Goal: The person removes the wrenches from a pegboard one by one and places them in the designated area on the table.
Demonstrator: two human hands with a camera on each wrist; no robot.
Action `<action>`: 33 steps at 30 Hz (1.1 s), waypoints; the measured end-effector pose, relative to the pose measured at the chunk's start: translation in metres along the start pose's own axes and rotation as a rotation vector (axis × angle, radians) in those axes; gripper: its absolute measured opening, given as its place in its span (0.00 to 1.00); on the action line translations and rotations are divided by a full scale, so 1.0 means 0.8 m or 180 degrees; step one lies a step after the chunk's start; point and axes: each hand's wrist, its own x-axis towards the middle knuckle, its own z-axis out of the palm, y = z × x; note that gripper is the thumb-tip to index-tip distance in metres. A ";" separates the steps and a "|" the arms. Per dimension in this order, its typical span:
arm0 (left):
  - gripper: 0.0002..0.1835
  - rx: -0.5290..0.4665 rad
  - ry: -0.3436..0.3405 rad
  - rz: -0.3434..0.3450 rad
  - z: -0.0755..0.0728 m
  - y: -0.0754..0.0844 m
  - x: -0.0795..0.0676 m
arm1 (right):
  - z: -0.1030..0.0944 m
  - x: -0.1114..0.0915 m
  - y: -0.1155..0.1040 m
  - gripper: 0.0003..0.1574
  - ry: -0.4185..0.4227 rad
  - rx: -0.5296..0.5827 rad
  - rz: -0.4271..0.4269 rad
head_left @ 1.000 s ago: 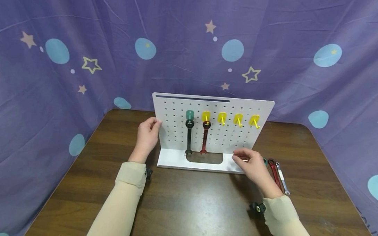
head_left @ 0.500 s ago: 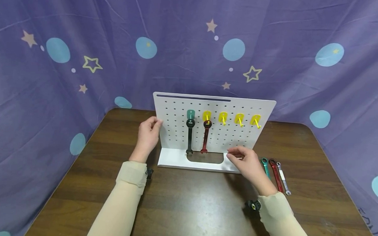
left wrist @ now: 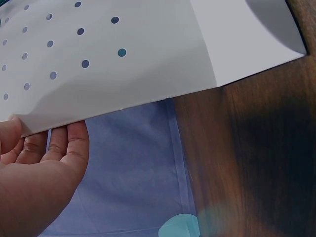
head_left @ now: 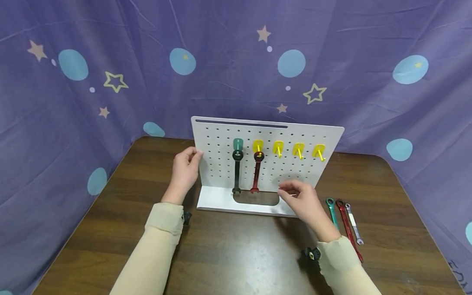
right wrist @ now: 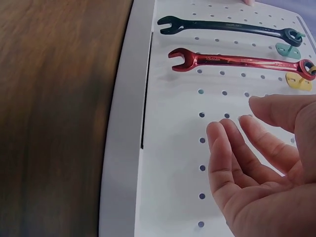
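Observation:
A white pegboard (head_left: 216,164) stands upright on its base. My left hand (head_left: 184,169) pinches its left edge; in the left wrist view the thumb lies on the front and the fingers (left wrist: 76,140) are behind. A dark combination wrench (head_left: 237,173) hangs from a green hook (head_left: 238,143). To its right, a red combination wrench (right wrist: 232,60) hangs on a yellow hook (head_left: 258,145). My right hand (head_left: 304,204) hovers before the board's lower right part, fingers loosely bent and apart from the thumb, holding nothing.
Several more yellow hooks (head_left: 298,149) carry no wrench. On the wooden table (head_left: 232,260), right of the board, lie a green wrench (head_left: 332,211), a longer red wrench (head_left: 348,227) and a silver wrench (head_left: 354,224). A purple curtain (head_left: 230,78) hangs behind.
My right hand has drifted left along the front of the board, uncovering more of the green and red wrenches on the table. The left hand keeps its grip on the edge.

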 end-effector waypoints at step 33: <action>0.11 0.0027 -0.0016 0.0005 -0.001 0.000 -0.001 | 0.022 0.026 -0.034 0.12 -0.0027 0.0169 -0.0153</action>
